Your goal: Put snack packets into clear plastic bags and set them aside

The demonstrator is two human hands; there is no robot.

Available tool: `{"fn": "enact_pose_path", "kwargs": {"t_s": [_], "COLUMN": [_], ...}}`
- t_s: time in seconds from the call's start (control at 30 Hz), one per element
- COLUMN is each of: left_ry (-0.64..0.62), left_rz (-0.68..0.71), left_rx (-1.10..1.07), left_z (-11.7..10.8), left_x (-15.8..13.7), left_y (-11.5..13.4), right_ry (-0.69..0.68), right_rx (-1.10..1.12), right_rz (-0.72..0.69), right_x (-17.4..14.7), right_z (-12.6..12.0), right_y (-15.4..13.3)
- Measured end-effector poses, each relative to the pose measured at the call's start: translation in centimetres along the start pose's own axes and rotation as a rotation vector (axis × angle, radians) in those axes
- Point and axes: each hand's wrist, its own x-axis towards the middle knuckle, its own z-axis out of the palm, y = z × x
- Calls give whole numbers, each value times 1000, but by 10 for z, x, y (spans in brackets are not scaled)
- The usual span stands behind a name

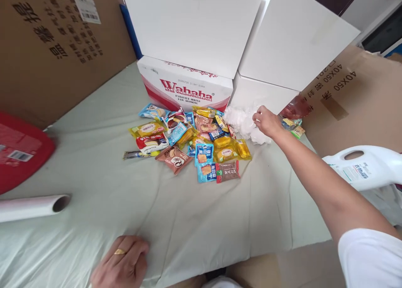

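Note:
My right hand [265,121] reaches to the far side of the table, its fingers pinched at the edge of a crumpled heap of clear-white plastic bags [243,119]. Left of that heap lies a loose pile of wrapped snacks, among them a brown packet [174,158], a blue packet [204,154], a yellow packet [147,129] and a small red-and-brown packet [228,171]. My left hand [121,260], a ring on one finger, rests at the near table edge with its fingers curled in; nothing shows in it.
Behind the snacks stand a Wahaha water carton [188,86] and white boxes [194,24]. Cardboard boxes flank both sides, one brown box [63,70] at left. A red container [21,154], a white roll [31,207] and a white detergent bottle [370,166] lie toward the sides.

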Motion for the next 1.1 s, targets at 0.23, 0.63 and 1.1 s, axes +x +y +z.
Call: {"fn": "enact_pose_path", "kwargs": {"t_s": [0.23, 0.63, 1.1], "left_ry": [-22, -372, -360], "left_rz": [-229, -676, -625], "left_rx": [-252, -1440, -1515], "left_z": [-8, 64, 105], "left_x": [5, 139, 149], "left_y": [8, 81, 65], "right_ry": [272, 110, 236], "right_rx": [642, 1797, 1273], "right_rz": [156, 673, 422], "right_x": [-75, -166, -178], "right_z": [-60, 22, 59], "right_y": [-26, -172, -203]}}
